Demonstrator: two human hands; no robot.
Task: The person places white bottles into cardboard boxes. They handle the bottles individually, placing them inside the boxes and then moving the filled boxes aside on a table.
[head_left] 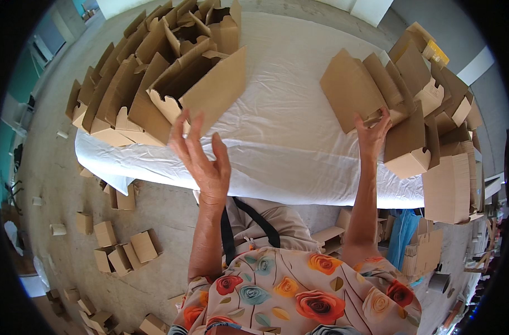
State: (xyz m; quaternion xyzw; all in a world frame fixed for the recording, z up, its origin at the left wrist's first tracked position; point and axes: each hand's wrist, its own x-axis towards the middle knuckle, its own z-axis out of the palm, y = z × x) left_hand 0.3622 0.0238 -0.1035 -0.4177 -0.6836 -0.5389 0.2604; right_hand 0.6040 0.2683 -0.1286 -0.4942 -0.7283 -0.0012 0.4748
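My left hand (205, 164) has its fingers apart, just in front of an open-topped brown cardboard box (218, 86) at the near right of the left group. Its fingertips overlap the box's lower corner; whether they touch it I cannot tell. On the other side, my right hand (372, 133) pinches the near end of another cardboard box (352, 89) with thumb and fingers. That box stands tilted at the left of the right-hand group, its broad side facing the middle of the table.
A white cloth covers the table (276, 111). Several open boxes (115, 95) crowd its left side; more boxes (413, 139) pile up at the right, some with a yellow piece (435, 53). Small boxes (120, 259) lie on the floor, and a blue sheet (402, 234) hangs below right.
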